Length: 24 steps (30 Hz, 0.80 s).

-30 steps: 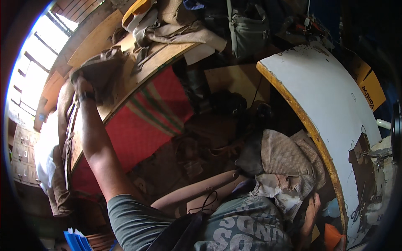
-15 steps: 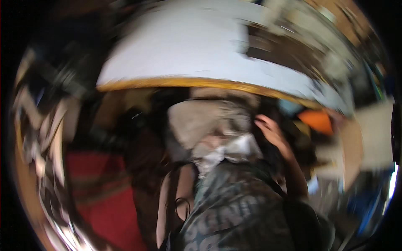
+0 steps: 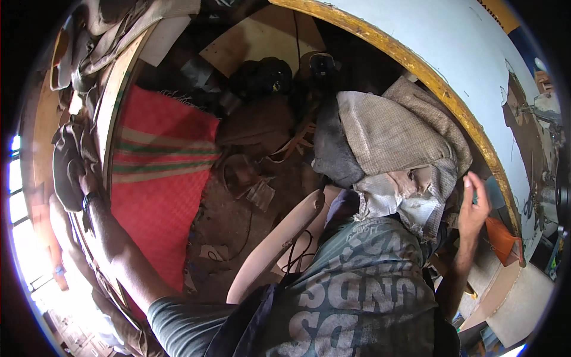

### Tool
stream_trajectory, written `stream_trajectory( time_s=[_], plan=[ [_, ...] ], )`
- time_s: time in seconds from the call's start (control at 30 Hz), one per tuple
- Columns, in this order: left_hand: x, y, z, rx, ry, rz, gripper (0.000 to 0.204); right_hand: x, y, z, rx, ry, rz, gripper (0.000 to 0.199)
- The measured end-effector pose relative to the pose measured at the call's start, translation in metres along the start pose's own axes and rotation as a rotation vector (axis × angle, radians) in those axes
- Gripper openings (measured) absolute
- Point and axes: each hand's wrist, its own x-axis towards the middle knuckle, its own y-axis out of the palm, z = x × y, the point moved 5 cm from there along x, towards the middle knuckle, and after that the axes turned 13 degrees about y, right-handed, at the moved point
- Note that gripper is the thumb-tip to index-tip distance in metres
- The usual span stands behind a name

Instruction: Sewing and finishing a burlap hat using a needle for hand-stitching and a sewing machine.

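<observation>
My left arm stretches out to the left, and my left hand (image 3: 82, 181) lies on a dark cloth (image 3: 65, 166) at the edge of a wooden bench (image 3: 116, 101), fingers curled into it. A dark band sits on that wrist. My right hand (image 3: 474, 208) is raised at the right, fingers straight and close together. It is beside a heap of burlap sacking (image 3: 392, 131), just under the yellow edge of a white table top (image 3: 476, 53). A small blue-grey thing (image 3: 493, 191) shows behind the fingers; whether the hand holds it is unclear.
A red mat with green stripes (image 3: 160, 172) lies on the dirt floor. Dark bags (image 3: 262, 77), cardboard (image 3: 262, 41) and a cable sit beyond it. A pale curved chair arm (image 3: 273, 244) is by my lap. An orange piece (image 3: 501, 238) hangs under the table. More cloth lies piled on the bench (image 3: 107, 30).
The view has swung about sharply between frames. My left hand stays on the dark cloth at the bench. My right hand has risen beside the sacking near the table's edge.
</observation>
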Motion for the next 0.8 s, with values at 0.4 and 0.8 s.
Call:
stream_trajectory(
  time_s=[0.4,0.8],
  plan=[
    [-0.139,-0.154,-0.752,-1.414,0.269,0.02,0.048,0.143,0.026,0.125,-0.717,-0.451,0.178,0.1],
    [-0.164,0.117,-0.959,-1.777,0.806,0.284,0.034,0.169,0.047,0.126,-0.368,-0.702,0.128,0.089]
  ],
)
